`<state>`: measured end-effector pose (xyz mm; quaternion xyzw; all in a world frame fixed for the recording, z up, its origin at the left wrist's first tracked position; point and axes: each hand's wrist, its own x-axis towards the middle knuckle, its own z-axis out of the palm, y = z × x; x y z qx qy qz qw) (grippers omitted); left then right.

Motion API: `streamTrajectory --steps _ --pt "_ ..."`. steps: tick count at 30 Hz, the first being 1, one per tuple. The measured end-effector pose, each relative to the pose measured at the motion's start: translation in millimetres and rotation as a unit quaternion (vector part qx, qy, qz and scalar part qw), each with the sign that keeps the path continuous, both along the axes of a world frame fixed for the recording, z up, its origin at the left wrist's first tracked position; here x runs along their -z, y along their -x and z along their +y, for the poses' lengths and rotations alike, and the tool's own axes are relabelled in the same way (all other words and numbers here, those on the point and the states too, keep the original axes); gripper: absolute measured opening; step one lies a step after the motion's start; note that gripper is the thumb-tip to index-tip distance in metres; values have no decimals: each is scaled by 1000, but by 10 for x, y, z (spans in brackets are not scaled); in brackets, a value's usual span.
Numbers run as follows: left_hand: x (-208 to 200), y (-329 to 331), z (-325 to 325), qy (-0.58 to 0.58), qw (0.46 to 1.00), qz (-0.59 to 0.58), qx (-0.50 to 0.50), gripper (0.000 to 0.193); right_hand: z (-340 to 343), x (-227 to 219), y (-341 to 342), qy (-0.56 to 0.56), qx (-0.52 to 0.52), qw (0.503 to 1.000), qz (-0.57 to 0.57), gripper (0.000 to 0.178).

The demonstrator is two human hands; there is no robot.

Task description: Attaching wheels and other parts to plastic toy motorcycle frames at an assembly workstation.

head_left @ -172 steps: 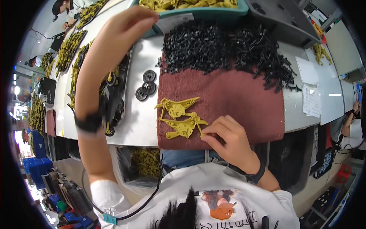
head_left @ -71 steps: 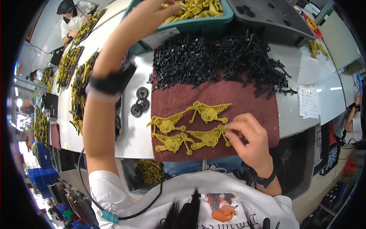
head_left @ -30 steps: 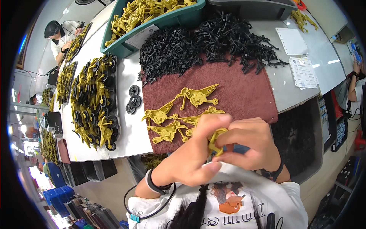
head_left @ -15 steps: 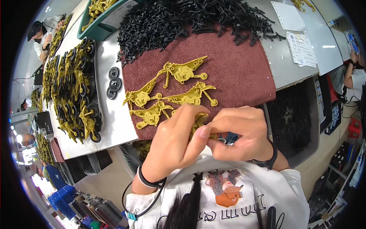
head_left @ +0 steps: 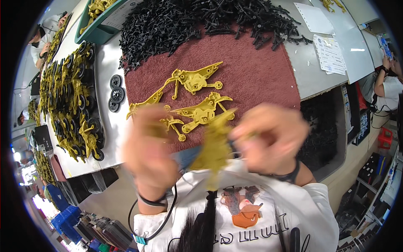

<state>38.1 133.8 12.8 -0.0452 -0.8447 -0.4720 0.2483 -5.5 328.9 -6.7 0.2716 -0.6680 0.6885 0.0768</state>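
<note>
A mustard-yellow part (head_left: 215, 145), blurred, broad in the middle and narrowing to a thin lower tip, hangs before the white shirt (head_left: 273, 206); the right grip (head_left: 273, 138) pinches its edge; whether the left grip (head_left: 151, 145) holds anything, I cannot tell

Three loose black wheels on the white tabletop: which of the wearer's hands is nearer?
Left. The left hand is below and right of the wheels in the picture; the right hand is farther right, beyond a blurred yellow part.

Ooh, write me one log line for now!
left hand: blurred; right hand: blurred; yellow piece: between hands, grip unclear; red cloth: yellow parts on it
</note>
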Motion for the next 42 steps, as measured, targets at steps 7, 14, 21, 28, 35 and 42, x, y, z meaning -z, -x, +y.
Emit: streamTrajectory --steps 7,14,21,28,35,42 --pt "-237 -106 -566 -307 947 61 73 25 651 123 247 2 159 960 -229 15" --pt "73 178 -261 -337 921 90 171 32 666 214 204 -300 170 934 -90 21" --pt "268 307 242 -189 947 -32 259 40 316 -45 158 51 -8 969 -242 38" --pt "259 331 259 99 976 -107 160 59 358 -114 543 -73 7 971 -226 16" --pt "368 327 159 396 901 -179 14 63 340 52 987 -211 -19 954 -210 15" --pt "137 352 36 414 884 -204 76 71 214 40 912 -389 54 919 32 21"
